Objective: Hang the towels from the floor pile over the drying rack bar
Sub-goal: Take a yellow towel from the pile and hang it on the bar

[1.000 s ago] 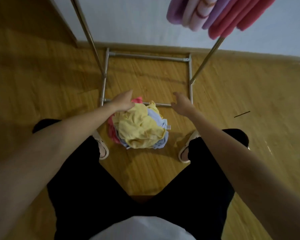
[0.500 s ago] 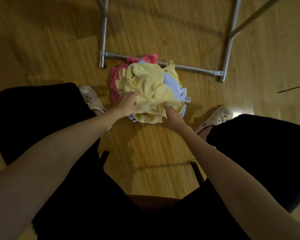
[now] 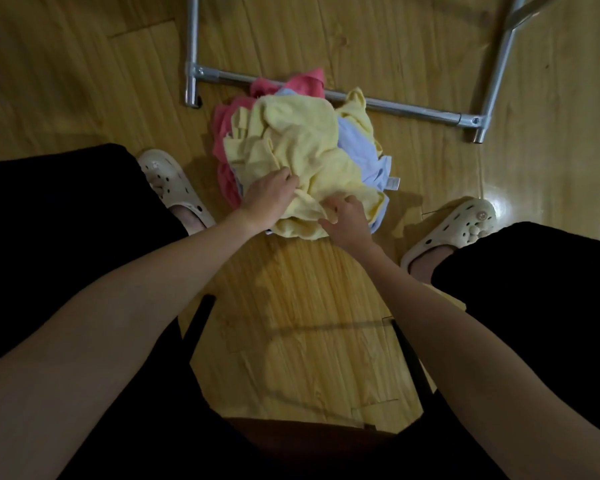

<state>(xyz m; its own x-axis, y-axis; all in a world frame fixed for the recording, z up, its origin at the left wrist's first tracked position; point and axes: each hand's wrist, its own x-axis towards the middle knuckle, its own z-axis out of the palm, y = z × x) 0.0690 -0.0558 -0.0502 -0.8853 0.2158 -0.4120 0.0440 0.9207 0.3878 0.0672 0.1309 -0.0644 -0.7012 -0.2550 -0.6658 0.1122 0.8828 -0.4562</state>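
Note:
A pile of towels lies on the wooden floor between my feet. A crumpled yellow towel [image 3: 302, 150] tops it, over a pale blue towel [image 3: 361, 150] and a pink towel [image 3: 222, 133]. My left hand [image 3: 269, 197] grips a fold at the yellow towel's near left edge, fingers curled into the cloth. My right hand [image 3: 347, 220] pinches the near edge of the same towel. Only the drying rack's metal base frame [image 3: 395, 110] shows, just behind the pile; its upper bar is out of view.
My feet in cream clogs [image 3: 174, 188] [image 3: 454, 230] flank the pile. Black trouser legs fill the left and right sides. A slanted rack leg [image 3: 499, 64] rises at the upper right. Dark chair legs [image 3: 198, 323] stand near my knees.
The view has dropped from the rack and wall to the floor. Both hands came down from near the base bar onto the yellow towel and closed on its near edge.

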